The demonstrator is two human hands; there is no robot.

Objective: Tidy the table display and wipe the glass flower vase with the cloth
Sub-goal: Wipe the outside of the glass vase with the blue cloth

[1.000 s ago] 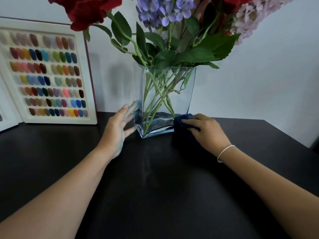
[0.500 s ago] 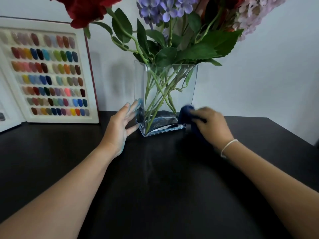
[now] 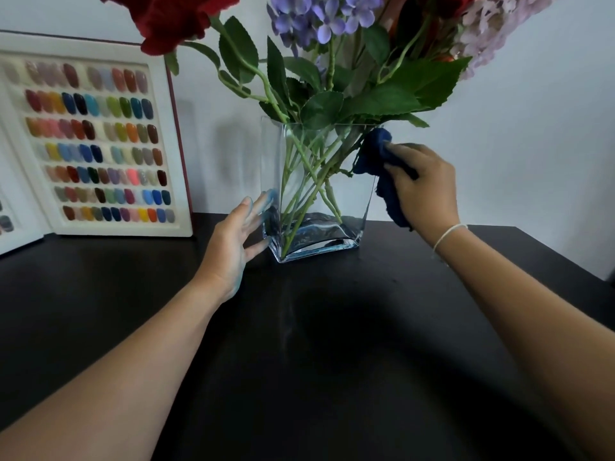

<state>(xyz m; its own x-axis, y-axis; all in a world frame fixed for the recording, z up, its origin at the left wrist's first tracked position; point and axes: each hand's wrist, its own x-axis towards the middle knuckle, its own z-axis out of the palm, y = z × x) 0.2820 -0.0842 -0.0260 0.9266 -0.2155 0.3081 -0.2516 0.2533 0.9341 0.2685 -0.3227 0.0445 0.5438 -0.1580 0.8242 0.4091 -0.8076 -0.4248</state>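
Upright, glass vase [image 3: 319, 194] stands on dark table [image 3: 332, 361] near wall, long axis vertical, mouth up, corner edge facing camera, flower stems [image 3: 309, 174] crossing inside. Left hand [image 3: 233, 241] flat against vase's left lower wall, fingers straight and spread, same spot as a second ago. Right hand [image 3: 421, 186] pinches blue cloth [image 3: 379, 168], fingers curled round it, pressing it to vase's right wall near rim; earlier it was at vase's base, so cloth has travelled upward. Nail colour chart [image 3: 96, 138] leans on wall, left of vase.

Framed nail-colour swatch board [image 3: 96, 141] leaning against white wall [image 3: 532, 128]
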